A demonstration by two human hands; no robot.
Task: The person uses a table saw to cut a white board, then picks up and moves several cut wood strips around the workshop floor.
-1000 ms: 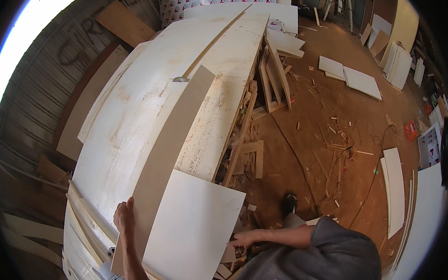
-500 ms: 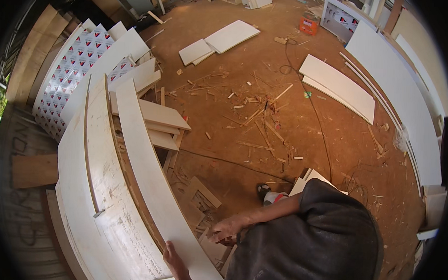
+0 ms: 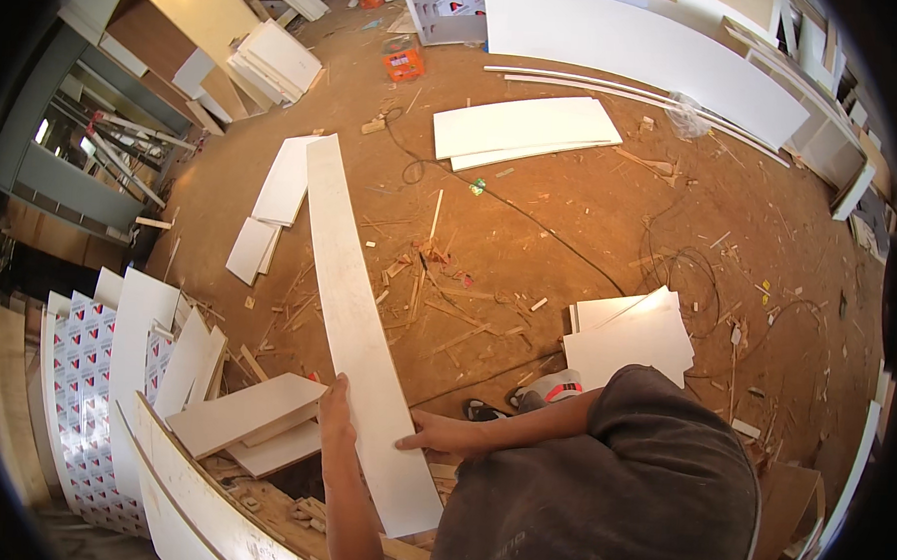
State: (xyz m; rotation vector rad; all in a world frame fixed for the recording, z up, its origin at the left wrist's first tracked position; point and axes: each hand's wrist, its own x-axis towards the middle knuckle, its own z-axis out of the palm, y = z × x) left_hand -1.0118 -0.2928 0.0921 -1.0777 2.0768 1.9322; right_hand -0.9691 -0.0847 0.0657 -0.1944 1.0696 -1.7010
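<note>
Held a long white board (image 3: 344,265) out over the floor (image 3: 532,204), clasping its left edge in the left grip (image 3: 337,412) and its right edge in the right grip (image 3: 437,433). Ran most of its length forward, beyond both grips. Had a stack of boards (image 3: 248,411) just left of the left grip, with the worktop (image 3: 198,514) farther left and nearer the body. Saw white panels (image 3: 631,333) right of the right grip, wood scraps (image 3: 427,254) ahead of it, and an orange box (image 3: 405,66) well beyond both.

Left hand (image 3: 337,413) and right hand (image 3: 432,433) grip opposite edges of a long white board (image 3: 359,306), white panels (image 3: 631,338) to their right.
</note>
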